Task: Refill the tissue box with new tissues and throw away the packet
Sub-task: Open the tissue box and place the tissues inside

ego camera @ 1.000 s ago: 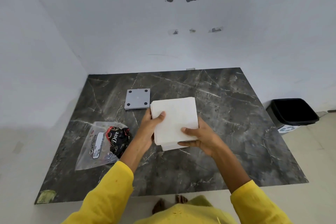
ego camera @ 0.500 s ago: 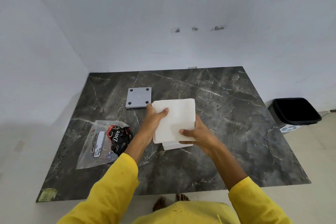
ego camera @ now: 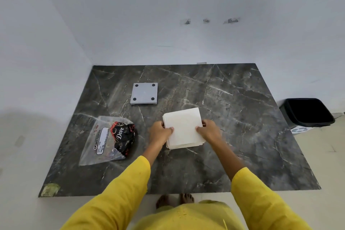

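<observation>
A thick stack of white tissues [ego camera: 183,127] sits low at the middle of the dark marble table [ego camera: 242,127]. My left hand [ego camera: 160,131] grips its left edge and my right hand [ego camera: 208,130] grips its right edge, thumbs on top. Whatever lies under the stack is hidden. A grey square panel [ego camera: 144,93] with four black feet lies flat behind and to the left. The clear plastic packet [ego camera: 104,142], opened, with a black and red wrapper inside, lies on the left of the table.
A black waste bin [ego camera: 308,112] stands on the floor off the table's right side. White walls close the back and left. A small greenish sticker [ego camera: 50,189] marks the table's near-left corner. My feet show below the near edge.
Both hands have lowered the tissue stack toward the table and shifted to grip its left and right edges. The packet and grey panel have not moved.
</observation>
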